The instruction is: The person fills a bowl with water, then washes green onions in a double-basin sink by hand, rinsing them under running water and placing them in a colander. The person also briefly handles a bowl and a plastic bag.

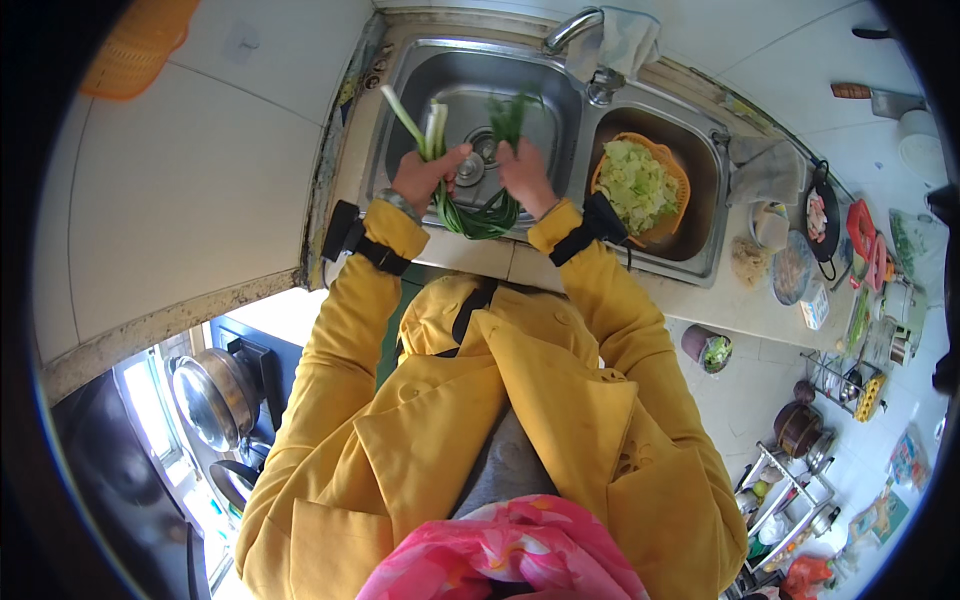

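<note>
Over the left basin of a steel double sink (427, 46), a bunch of long green onions (480, 221) hangs in a bend between my two hands. My left hand (425, 176) grips the white stalk ends, which stick up past the fingers. Green leaf tips show blurred above my right hand (527, 178), which is closed on that end of the bunch. Behind the hands lies the basin's drain strainer (470, 171). In the right basin, torn pale-green leaves (635, 184) fill an orange plastic basket (677, 174).
A chrome faucet (574, 30) with a cloth (626, 37) over it stands behind the sink. On the counter at right are a grey rag (765, 169), a black pan with meat (821, 217), and bagged food (793, 268). A cleaver (892, 103) hangs on the wall.
</note>
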Demonstrator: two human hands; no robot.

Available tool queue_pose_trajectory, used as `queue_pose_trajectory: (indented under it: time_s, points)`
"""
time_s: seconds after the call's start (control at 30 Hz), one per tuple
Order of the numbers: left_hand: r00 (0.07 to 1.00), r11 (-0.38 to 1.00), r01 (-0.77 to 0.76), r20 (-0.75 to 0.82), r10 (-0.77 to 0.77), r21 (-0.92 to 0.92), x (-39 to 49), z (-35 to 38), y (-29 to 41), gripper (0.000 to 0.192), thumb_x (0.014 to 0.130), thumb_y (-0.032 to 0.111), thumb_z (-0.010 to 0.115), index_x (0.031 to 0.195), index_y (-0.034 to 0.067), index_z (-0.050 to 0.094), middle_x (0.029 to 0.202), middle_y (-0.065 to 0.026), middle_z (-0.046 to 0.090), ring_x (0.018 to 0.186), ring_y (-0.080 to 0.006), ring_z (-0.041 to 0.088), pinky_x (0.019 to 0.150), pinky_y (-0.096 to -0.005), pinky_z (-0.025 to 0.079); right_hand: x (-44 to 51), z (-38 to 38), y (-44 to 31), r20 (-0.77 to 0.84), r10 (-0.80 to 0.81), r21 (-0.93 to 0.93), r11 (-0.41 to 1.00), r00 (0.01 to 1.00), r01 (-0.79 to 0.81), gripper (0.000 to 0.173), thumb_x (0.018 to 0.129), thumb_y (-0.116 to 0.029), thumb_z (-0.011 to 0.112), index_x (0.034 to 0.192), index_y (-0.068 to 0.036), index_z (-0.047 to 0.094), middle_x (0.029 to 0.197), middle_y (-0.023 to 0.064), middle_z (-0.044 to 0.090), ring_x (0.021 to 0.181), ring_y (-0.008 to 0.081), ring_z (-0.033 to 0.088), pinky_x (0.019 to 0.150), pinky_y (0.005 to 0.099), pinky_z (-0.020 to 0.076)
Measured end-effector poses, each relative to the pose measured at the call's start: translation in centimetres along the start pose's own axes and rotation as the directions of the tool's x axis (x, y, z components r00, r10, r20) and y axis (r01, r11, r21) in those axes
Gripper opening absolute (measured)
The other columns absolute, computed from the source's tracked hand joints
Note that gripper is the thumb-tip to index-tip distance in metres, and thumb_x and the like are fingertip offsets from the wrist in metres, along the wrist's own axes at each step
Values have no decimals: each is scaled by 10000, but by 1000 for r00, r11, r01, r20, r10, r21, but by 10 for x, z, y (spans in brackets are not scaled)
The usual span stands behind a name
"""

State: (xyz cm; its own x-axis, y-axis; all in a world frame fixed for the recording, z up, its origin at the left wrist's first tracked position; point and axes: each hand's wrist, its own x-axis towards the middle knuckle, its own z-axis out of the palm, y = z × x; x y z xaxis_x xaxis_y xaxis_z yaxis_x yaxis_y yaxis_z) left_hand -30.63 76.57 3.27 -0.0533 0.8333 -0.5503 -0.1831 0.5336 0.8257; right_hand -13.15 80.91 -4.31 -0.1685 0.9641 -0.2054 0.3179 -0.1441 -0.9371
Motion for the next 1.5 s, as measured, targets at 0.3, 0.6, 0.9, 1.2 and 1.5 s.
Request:
queue_pose_trajectory:
  time_s: [0.3, 0.6, 0.9, 1.2, 1.5]
  points:
    - [996, 964, 85, 18, -83, -253, 35, 20, -28, 329, 782, 228, 776, 990, 9, 647, 877, -62, 648, 732, -178, 607, 642, -322, 503, -49, 14, -48, 172, -285, -234, 918, 943, 320, 254, 847, -118, 534, 1047, 33, 496, 1015, 242, 556, 933, 434, 553, 747, 490, 460]
    - [984, 994, -68, -170, 53, -88, 19, -28, -15, 197, 830, 218, 694, 909, 39, 676, 772, -15, 649, 627, -111, 575, 505, -245, 408, -29, -16, 3, 446, -254, 296, 947, 858, 126, 605, 853, -272, 655, 1316, 47, 432, 1253, 263, 518, 1159, 377, 529, 946, 357, 441]
    - [911, 942, -248, -276, 306, 227, -33, -25, 31, 229, 822, 221, 697, 778, -1, 671, 631, -11, 610, 525, -78, 531, 473, -227, 391, 32, -43, 81, 424, 46, -470, 864, 904, 177, 444, 778, -300, 690, 1066, 30, 625, 1067, 229, 622, 1001, 379, 589, 876, 429, 469]
    - [907, 943, -153, -336, 253, 296, -41, -25, 16, 262, 830, 233, 705, 757, -17, 673, 612, 0, 599, 545, -60, 515, 496, -238, 399, 71, 30, 98, 392, 171, -726, 661, 904, 190, 724, 723, -225, 757, 1350, -102, 417, 1319, 196, 494, 1182, 382, 496, 971, 422, 429]
    - [924, 974, -109, -340, 173, 200, -42, -32, 2, 182, 874, 176, 659, 952, 13, 676, 725, 9, 618, 608, -50, 526, 523, -193, 377, 127, 103, 148, 257, -278, -815, 452, 926, 362, 614, 780, -144, 651, 1345, -206, 417, 1344, 223, 418, 1203, 425, 432, 949, 512, 417]
